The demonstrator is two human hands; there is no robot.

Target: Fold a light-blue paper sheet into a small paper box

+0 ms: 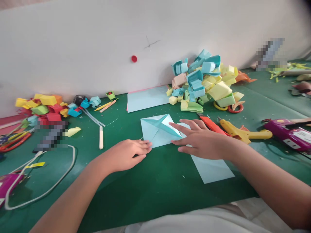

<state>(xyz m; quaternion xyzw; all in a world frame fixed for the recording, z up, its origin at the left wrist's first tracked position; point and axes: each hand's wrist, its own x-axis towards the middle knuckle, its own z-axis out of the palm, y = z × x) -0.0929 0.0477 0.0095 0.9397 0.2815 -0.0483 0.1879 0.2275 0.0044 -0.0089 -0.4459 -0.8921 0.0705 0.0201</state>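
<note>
A light blue square of paper (152, 133) with diagonal creases lies on the green table, two of its edges partly raised as folds. My left hand (133, 150) rests at its lower left corner, fingertips on the paper and fingers stretched out together. Over its right edge my right hand (196, 137) is spread, fingers apart, the index fingertip near the raised fold. Beneath the right hand a second light blue paper strip (212, 170) shows; the hand covers its upper part.
Right of my hands lie a red cutter (213, 125) and a yellow glue gun (240, 131). Behind is a heap of folded paper pieces (201, 81). Blue sheets (148, 98) lie by the wall. A glue stick (101, 137), a white cable (70, 171) and colourful paper boxes (46, 105) are leftward.
</note>
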